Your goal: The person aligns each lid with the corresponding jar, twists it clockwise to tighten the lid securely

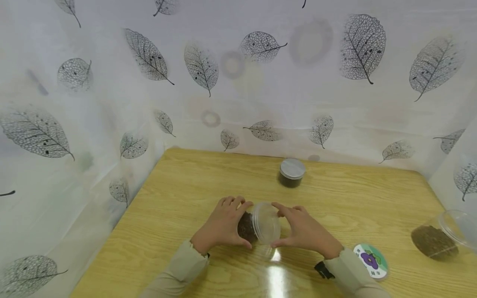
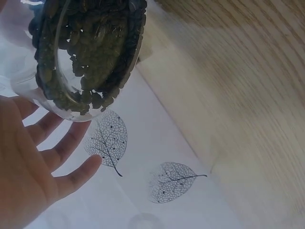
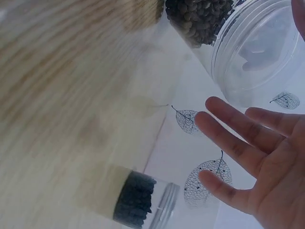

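A clear round jar [image 1: 246, 228] partly filled with dark brown seeds is tilted over the table, its clear round end [image 1: 269, 223] facing right. My left hand [image 1: 228, 225] grips the seed-filled side, thumb toward me and fingers on the far side. My right hand [image 1: 303, 229] spans the clear end between thumb and fingertips. In the left wrist view the seeds [image 2: 95, 52] show through the jar's base, above my left fingers [image 2: 71, 143]. Ridged rings [image 3: 224, 57] at the clear end show in the right wrist view; whether a lid sits there I cannot tell.
A jar with a silver lid [image 1: 292, 169] and dark contents stands near the table's back edge. At the right, another clear jar [image 1: 434, 244] holds brown contents. A round card with a purple picture [image 1: 370, 260] lies beside my right sleeve. Leaf-printed sheeting [image 1: 231, 103] borders the table [image 1: 208, 174].
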The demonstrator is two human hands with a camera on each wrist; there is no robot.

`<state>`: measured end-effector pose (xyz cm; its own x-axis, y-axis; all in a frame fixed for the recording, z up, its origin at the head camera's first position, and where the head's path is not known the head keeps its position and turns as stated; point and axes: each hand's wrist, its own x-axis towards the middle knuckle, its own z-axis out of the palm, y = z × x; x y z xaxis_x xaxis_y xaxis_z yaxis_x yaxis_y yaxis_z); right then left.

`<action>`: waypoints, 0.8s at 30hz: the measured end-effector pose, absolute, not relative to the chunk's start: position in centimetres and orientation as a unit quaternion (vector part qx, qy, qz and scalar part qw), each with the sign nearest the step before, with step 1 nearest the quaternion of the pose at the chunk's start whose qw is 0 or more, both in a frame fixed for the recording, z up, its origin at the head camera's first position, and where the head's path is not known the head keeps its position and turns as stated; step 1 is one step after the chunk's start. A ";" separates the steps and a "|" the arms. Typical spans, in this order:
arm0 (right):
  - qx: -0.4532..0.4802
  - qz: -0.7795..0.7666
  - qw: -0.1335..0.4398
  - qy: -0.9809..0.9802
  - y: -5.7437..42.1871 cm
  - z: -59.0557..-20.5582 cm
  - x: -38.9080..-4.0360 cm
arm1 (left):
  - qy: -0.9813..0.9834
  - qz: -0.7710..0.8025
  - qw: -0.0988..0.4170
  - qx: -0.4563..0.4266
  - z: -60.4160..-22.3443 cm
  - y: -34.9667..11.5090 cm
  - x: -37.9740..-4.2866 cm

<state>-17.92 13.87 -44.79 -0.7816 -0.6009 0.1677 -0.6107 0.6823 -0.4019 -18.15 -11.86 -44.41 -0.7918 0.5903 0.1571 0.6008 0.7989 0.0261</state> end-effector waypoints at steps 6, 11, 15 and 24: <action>0.406 0.181 0.059 -0.894 13.7 -44.2 -18.5 | -0.945 -0.036 0.070 -0.319 -44.4 -12.0 -18.2; 0.465 0.161 0.083 -0.866 13.2 -43.8 -19.0 | -0.945 -0.040 0.064 -0.318 -44.4 -12.1 -18.2; 0.476 0.154 0.082 -0.862 13.0 -43.8 -19.1 | -0.944 -0.047 0.063 -0.319 -44.4 -12.2 -18.2; 0.438 0.168 0.048 -0.882 12.7 -43.6 -18.8 | -0.946 -0.042 0.063 -0.315 -44.5 -12.2 -18.1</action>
